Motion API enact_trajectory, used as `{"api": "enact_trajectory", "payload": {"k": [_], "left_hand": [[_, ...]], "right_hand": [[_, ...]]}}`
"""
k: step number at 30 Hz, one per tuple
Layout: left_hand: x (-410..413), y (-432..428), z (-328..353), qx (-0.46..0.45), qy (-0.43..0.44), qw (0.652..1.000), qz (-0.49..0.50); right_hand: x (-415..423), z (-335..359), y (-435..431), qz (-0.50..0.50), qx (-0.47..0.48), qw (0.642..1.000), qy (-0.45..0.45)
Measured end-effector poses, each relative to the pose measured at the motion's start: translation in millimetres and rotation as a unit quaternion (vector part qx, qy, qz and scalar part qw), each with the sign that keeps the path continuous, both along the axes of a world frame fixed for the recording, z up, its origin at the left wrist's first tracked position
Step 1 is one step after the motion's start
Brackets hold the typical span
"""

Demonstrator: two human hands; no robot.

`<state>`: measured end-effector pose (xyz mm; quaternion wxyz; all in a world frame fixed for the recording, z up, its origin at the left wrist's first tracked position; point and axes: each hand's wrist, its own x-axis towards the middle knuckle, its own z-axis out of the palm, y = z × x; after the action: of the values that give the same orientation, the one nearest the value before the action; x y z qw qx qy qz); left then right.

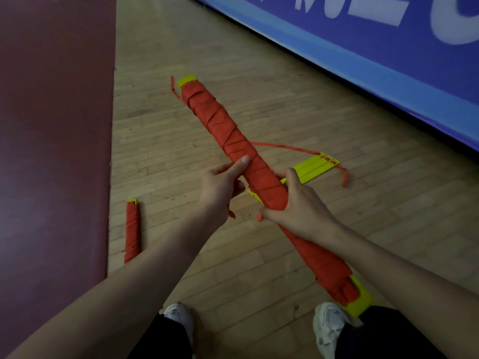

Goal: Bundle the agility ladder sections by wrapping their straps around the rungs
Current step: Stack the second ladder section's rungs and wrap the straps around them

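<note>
Both hands grip a long bundle (223, 120) of agility ladder rungs, held slantwise above a wooden gym floor (160, 141). The left hand (221, 189) clasps the bundle from the left, thumb laid flat along the red wrapping and fingers curled beneath. The right hand (298, 200) closes round it from the other side, just beside the left. A short red strap end (232, 213) hangs below the left hand, and another tip (259, 217) pokes out by the right thumb.

Red strap is wound in crossing turns along nearly the whole bundle, leaving yellow rung ends (186, 80) bare at the far tip and at the near tip by the person's right knee.

On the floor beyond the right hand lies a flat stack of unwrapped yellow rungs (315, 165). A thin loose strap (285, 146) runs from it towards the held bundle; whether the two are joined is hard to tell. A second wrapped bundle (132, 229) lies on the floor to the left, beside the edge of a maroon mat (51, 125).

White sneakers (329, 323) show at the bottom of the view. A blue banner (337, 50) with white lettering runs along the floor's far side.
</note>
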<state>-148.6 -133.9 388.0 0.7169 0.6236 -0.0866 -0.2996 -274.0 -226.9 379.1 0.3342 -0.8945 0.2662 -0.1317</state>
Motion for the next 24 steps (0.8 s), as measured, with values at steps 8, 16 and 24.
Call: {"api": "enact_trajectory", "payload": {"k": [8, 16, 24], "left_hand": [[5, 0, 6, -0.078, 0.097, 0.991, -0.053], [10, 5, 6, -0.117, 0.128, 0.982, -0.076], [11, 3, 9, -0.114, 0.186, 0.967, -0.134]], "right_hand": [[-1, 5, -9, -0.012, 0.002, 0.998, -0.055], [2, 9, -9, -0.019, 0.193, 0.975, -0.113], [-1, 19, -10, 0.056, 0.414, 0.898, -0.142]]}}
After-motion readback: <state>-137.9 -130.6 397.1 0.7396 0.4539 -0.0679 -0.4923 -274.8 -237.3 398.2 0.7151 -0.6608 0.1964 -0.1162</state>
